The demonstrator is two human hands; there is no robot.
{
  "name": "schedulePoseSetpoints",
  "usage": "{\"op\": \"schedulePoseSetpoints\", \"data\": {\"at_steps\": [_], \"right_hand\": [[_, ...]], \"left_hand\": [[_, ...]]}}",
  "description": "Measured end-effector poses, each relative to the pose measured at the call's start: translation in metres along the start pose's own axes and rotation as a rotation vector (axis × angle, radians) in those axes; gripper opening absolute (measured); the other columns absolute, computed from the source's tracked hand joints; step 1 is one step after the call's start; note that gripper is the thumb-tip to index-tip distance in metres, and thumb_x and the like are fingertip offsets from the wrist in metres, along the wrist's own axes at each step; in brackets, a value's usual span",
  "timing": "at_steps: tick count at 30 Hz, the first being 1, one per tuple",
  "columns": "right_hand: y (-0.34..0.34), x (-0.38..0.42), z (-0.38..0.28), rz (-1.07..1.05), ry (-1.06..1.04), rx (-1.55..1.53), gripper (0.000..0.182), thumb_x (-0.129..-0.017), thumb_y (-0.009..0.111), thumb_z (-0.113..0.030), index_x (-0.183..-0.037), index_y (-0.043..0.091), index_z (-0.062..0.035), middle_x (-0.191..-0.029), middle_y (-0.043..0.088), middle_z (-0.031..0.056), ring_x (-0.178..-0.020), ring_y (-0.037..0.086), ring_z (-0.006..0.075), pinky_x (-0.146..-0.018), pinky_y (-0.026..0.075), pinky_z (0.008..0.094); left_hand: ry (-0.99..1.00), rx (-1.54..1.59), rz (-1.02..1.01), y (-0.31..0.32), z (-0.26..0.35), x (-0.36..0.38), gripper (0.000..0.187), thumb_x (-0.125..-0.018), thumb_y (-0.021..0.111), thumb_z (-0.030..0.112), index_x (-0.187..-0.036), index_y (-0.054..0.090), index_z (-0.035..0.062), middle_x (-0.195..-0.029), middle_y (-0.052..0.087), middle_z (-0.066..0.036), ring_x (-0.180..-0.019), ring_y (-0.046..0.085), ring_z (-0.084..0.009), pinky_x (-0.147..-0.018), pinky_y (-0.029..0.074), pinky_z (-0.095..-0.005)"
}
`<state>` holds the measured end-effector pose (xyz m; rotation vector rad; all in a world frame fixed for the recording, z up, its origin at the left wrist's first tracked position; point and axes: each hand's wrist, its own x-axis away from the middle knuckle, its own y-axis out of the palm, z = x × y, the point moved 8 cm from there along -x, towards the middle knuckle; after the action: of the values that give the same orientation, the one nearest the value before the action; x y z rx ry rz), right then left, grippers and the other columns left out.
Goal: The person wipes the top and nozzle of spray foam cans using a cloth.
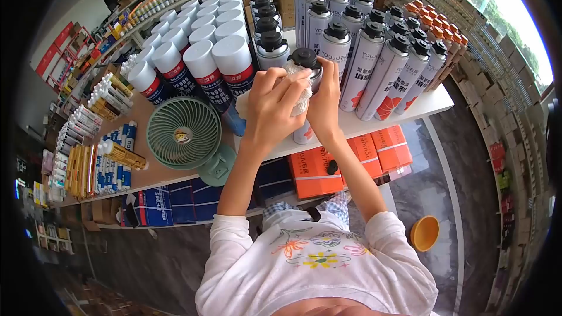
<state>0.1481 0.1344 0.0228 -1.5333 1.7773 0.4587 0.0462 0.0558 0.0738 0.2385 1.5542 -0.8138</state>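
Observation:
My left hand [274,105] is closed on a crumpled off-white cloth [302,103], pressing it around the upper part of a spray foam can. My right hand [325,99] wraps the other side of that can, fingers just below its black cap [304,57]. The can's lower body [303,133] shows beneath my hands at the front edge of the white shelf [430,108]. To the right stand several grey-white foam cans [383,79] with black caps and orange-red prints. Close on the left are white-capped cans [233,58] with blue and red bodies.
A green desk fan [184,134] stands at the left on the brown shelf surface, beside white and gold tubes [122,155]. Orange boxes [316,172] and dark blue boxes [181,202] are stored below. A yellow bowl [425,233] lies on the dark floor. Orange-capped cans [436,23] stand behind.

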Motion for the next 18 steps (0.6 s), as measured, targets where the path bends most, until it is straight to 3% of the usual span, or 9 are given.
{"op": "schedulePoseSetpoints", "data": {"at_steps": [4, 7, 10, 16, 18], "right_hand": [[0.001, 0.002, -0.001, 0.021, -0.017, 0.021, 0.066, -0.071, 0.082, -0.011, -0.128, 0.049, -0.0026, -0.113, 0.052, 0.0165, -0.096, 0.062, 0.0392, -0.076, 0.054, 0.0453], [0.001, 0.002, 0.0, -0.001, 0.029, 0.047, 0.071, -0.068, 0.086, -0.014, -0.127, 0.049, -0.0024, -0.113, 0.052, 0.0156, -0.095, 0.063, 0.0364, -0.076, 0.054, 0.0436], [0.0, 0.003, -0.006, 0.002, -0.016, 0.035, 0.072, -0.067, 0.087, -0.015, -0.127, 0.049, -0.0022, -0.113, 0.052, 0.0158, -0.095, 0.063, 0.0365, -0.077, 0.054, 0.0434], [0.002, 0.004, -0.004, 0.013, -0.004, 0.039, 0.069, -0.068, 0.084, -0.009, -0.126, 0.049, -0.0009, -0.112, 0.05, 0.0167, -0.094, 0.062, 0.0383, -0.077, 0.053, 0.0444], [0.0, 0.003, -0.005, 0.021, -0.012, 0.064, 0.067, -0.068, 0.082, -0.007, -0.126, 0.048, -0.0004, -0.112, 0.05, 0.0168, -0.094, 0.061, 0.039, -0.076, 0.053, 0.0447]], "left_hand": [[-0.056, 0.037, -0.023, 0.003, -0.012, 0.001, 0.033, -0.064, 0.074, -0.001, -0.095, 0.067, 0.007, -0.103, 0.072, -0.001, -0.088, 0.06, -0.0225, -0.075, 0.049, -0.0346], [-0.305, 0.246, 0.083, -0.003, -0.032, 0.005, 0.026, -0.068, 0.07, -0.003, -0.093, 0.067, 0.0028, -0.102, 0.072, -0.008, -0.089, 0.065, -0.025, -0.079, 0.053, -0.0356], [-0.391, 0.286, 0.108, -0.011, -0.04, 0.008, 0.026, -0.069, 0.07, -0.003, -0.094, 0.067, 0.0024, -0.103, 0.071, -0.009, -0.091, 0.066, -0.0261, -0.081, 0.053, -0.0355], [-0.343, 0.131, 0.007, -0.009, -0.017, 0.0, 0.029, -0.07, 0.071, -0.004, -0.098, 0.065, 0.0012, -0.107, 0.069, -0.011, -0.094, 0.066, -0.0289, -0.085, 0.052, -0.0356], [-0.156, -0.001, -0.051, -0.004, -0.002, -0.005, 0.037, -0.066, 0.075, -0.005, -0.101, 0.065, 0.0023, -0.108, 0.068, -0.01, -0.098, 0.063, -0.0295, -0.085, 0.052, -0.0378]]}}
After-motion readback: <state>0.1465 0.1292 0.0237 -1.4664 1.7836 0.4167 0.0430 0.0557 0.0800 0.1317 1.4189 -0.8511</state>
